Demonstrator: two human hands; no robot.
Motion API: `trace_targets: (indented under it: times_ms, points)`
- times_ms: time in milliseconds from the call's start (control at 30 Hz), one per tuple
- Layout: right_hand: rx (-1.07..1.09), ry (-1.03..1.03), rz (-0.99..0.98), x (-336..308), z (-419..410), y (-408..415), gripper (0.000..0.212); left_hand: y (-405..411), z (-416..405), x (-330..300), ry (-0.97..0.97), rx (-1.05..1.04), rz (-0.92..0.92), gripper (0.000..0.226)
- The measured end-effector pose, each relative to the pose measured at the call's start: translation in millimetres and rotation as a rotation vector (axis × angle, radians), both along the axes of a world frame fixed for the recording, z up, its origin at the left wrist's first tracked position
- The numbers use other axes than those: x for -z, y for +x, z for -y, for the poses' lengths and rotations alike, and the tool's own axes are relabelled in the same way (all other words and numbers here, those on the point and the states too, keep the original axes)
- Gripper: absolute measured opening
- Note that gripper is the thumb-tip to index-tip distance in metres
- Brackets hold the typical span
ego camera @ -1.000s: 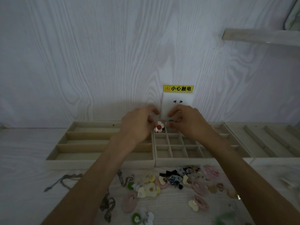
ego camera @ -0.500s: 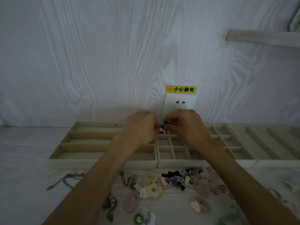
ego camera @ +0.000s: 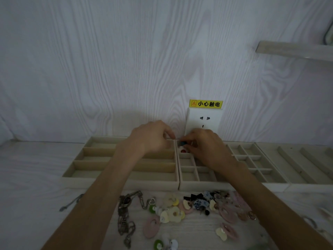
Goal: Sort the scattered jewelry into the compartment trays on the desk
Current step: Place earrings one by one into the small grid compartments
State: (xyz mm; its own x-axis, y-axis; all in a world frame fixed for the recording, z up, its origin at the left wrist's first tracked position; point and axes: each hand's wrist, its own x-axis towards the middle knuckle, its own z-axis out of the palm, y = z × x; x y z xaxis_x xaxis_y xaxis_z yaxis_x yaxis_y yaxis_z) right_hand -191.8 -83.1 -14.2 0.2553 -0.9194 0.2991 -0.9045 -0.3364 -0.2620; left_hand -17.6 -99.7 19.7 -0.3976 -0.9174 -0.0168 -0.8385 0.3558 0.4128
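From my remote seat the job looks barely begun: nearest the camera, across the 5 to 7 o'clock stretch of the pale worktop (ego camera: 27,177), the scattered jewelry (ego camera: 180,212) lies unsorted, a loose spread of pink ovals, cream and green pieces and dark bows, with a heavy metal chain (ego camera: 124,217) at 7 o'clock and what may be a few more pieces out toward 4 o'clock, too blurred for me to name. Beyond the heap three beige trays sit side by side: the long-slot tray (ego camera: 122,181) at 10 o'clock, whose visible channels show nothing in them, the grid tray (ego camera: 198,185) at centre, and a ridged tray (ego camera: 306,159) at 2 o'clock, also bare as far as I can see. Both forearms reach over the heap to the grid tray's far-left corner. The right hand (ego camera: 205,147) has its grip closed in a pinch on a small dark blue piece (ego camera: 182,143) held just above that corner cell; the left hand (ego camera: 153,138) curls its fingers toward the same spot, and I cannot tell whether it holds anything or only steadies. Just below the pinch a red-centred piece (ego camera: 183,151) already rests in the corner compartment, the only sorted item I can make out. At 12 o'clock, on the wood-grain wall, a white socket (ego camera: 204,120) sits under a yellow warning label (ego camera: 206,103). By my reading, nearly the whole pile is left to sort.
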Motion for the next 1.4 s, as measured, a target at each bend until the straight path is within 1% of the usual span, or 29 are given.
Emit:
trace_targets:
  times_ms: [167, 267, 333, 433, 567, 633, 767, 900, 1033, 1133, 1267, 1300, 1400]
  points:
    - [-0.022, -0.020, -0.050, 2, 2, 4, 0.031, -5, -1, 4, 0.037, 0.032, 0.037, 0.033]
    - [-0.018, -0.026, 0.026, -1, -1, 0, 0.032, -5, -1, 3, 0.031, 0.035, 0.038, 0.035]
    - [0.011, -0.020, 0.051, -6, -4, -7, 0.029, -5, -2, 3, 0.014, 0.041, 0.028, 0.035]
    - [0.050, 0.040, 0.003, -14, -5, -20, 0.021, -9, -2, 4, -0.020, 0.067, 0.021, 0.034]
    - [0.073, 0.121, -0.026, -19, -5, -26, 0.020, -18, -1, 13, -0.020, 0.130, 0.077, 0.048]
    - [0.074, 0.148, -0.032, -16, -4, -24, 0.020, -21, -1, 17, -0.040, 0.141, 0.097, 0.050]
    - [0.061, 0.191, -0.027, -10, -2, -22, 0.020, -21, 1, 18, -0.075, 0.123, 0.086, 0.044]
    - [0.082, 0.144, -0.001, -11, -1, -22, 0.025, -18, 2, 14, -0.062, 0.097, 0.115, 0.033]
    - [0.064, 0.190, -0.033, -12, 0, -20, 0.027, -20, 1, 15, -0.011, 0.122, 0.164, 0.039]
    - [0.042, 0.175, 0.054, -21, -4, -27, 0.022, -15, -1, 7, -0.023, 0.094, 0.123, 0.032]
    - [-0.036, 0.294, 0.081, -49, -22, -46, 0.018, -1, -13, -7, -0.036, 0.039, -0.045, 0.024]
    - [-0.047, 0.333, 0.070, -55, -28, -52, 0.018, 3, -17, -8, -0.032, 0.030, -0.036, 0.025]
    - [-0.072, 0.451, 0.024, -61, -48, -65, 0.022, 13, -35, -7, 0.059, 0.082, 0.148, 0.031]
